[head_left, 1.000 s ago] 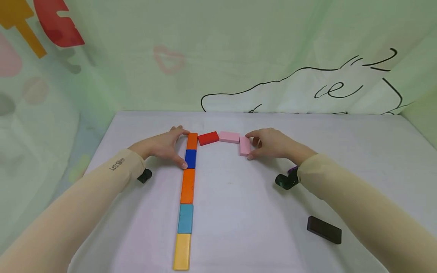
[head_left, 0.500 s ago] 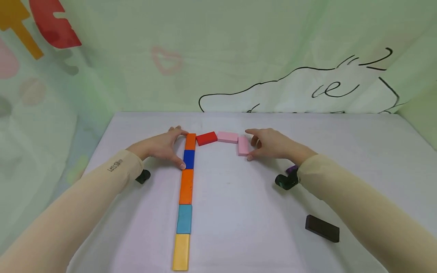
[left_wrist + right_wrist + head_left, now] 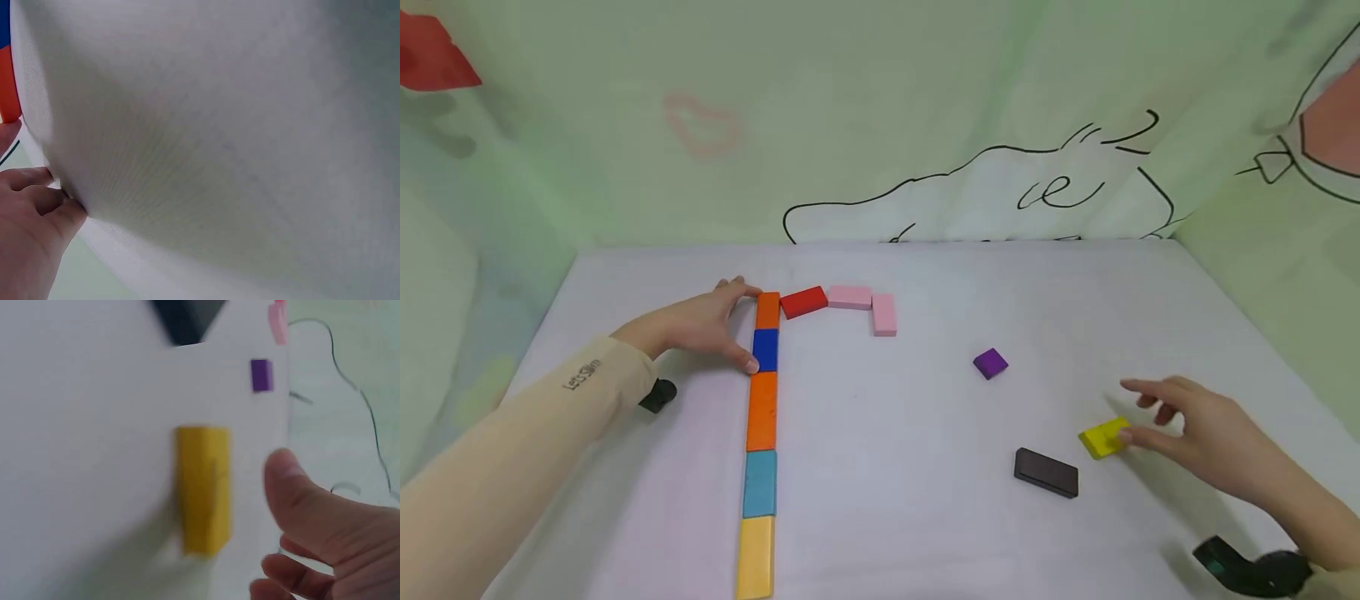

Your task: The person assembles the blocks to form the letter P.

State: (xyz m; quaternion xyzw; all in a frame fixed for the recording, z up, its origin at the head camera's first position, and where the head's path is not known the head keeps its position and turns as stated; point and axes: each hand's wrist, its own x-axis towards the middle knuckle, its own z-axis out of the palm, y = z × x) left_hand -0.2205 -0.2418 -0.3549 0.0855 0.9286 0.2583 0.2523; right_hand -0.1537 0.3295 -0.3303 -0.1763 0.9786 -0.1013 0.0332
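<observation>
A column of flat blocks runs toward me on the white table (image 3: pixel 925 433): orange (image 3: pixel 767 310), blue (image 3: pixel 765 350), orange (image 3: pixel 762 410), light blue (image 3: pixel 760 483), yellow-orange (image 3: pixel 756 557). My left hand (image 3: pixel 730 325) rests against the column's left side, index tip by the top orange block, thumb by the blue one. From the top, a red block (image 3: pixel 803 302) and two pink blocks (image 3: pixel 850 297) (image 3: pixel 884 314) bend to the right. My right hand (image 3: pixel 1180 421) hovers with spread fingers beside a yellow block (image 3: pixel 1105 437). In the right wrist view a small gap separates the thumb (image 3: pixel 294 481) from the yellow block (image 3: pixel 203 487).
A purple cube (image 3: pixel 990 363) lies mid-table and a dark brown block (image 3: pixel 1047 472) lies left of the yellow one. Green printed cloth walls (image 3: pixel 880 125) close in the table at the back and sides. A black wrist camera (image 3: pixel 1255 571) sits under my right wrist.
My right hand let go of the end pink block and moved right and nearer to me, beside the yellow block. The head view swung right. The left hand stayed at the column.
</observation>
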